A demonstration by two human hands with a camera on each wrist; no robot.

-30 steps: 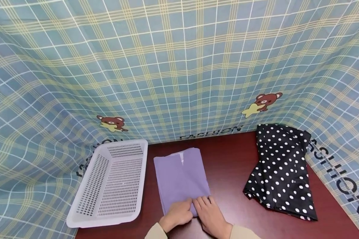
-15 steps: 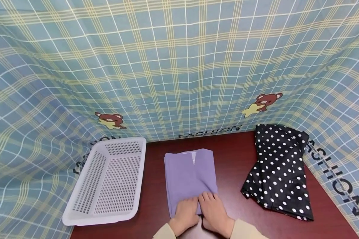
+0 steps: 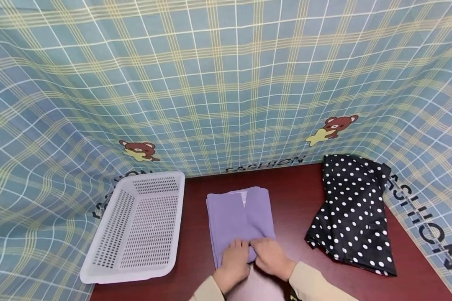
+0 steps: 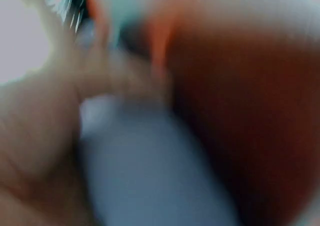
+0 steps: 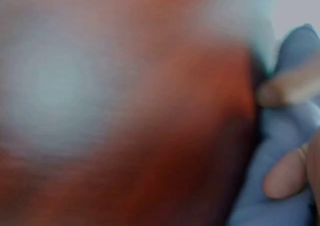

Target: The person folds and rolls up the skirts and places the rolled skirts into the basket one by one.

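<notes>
Head view: we recorded a folded purple cloth (image 3: 241,217) lying on the dark red table (image 3: 294,196), between a white basket (image 3: 135,228) on its left and a black polka-dot cloth (image 3: 355,215) on its right. The basket sat just beside the purple cloth without touching it; the dotted cloth lay well apart, against the checked backdrop (image 3: 226,83) that ran round the table on three sides. Both hands were at the near edge of the purple cloth. The left hand (image 3: 233,261) rested on the cloth's near left part, fingers bent over the fabric. The right hand (image 3: 271,255) was just beside it, the two hands touching or nearly so, its fingers curled on the cloth's near right corner, where a fold of fabric rose between the hands. We judged both hands to be grasping the purple cloth at that edge. Beige sleeves (image 3: 316,284) showed at the wrists.

Left wrist view: heavily blurred. We made out the left hand (image 4: 45,151) at the left of the frame, a finger (image 4: 120,78) stretched over the pale purple cloth (image 4: 150,171), and the red table (image 4: 250,111) to the right. The grip could not be read here.

Right wrist view: also blurred. The table (image 5: 125,151) filled most of the frame; at the right edge, fingertips (image 5: 282,91) of the right hand pinched the purple cloth (image 5: 277,146).
</notes>
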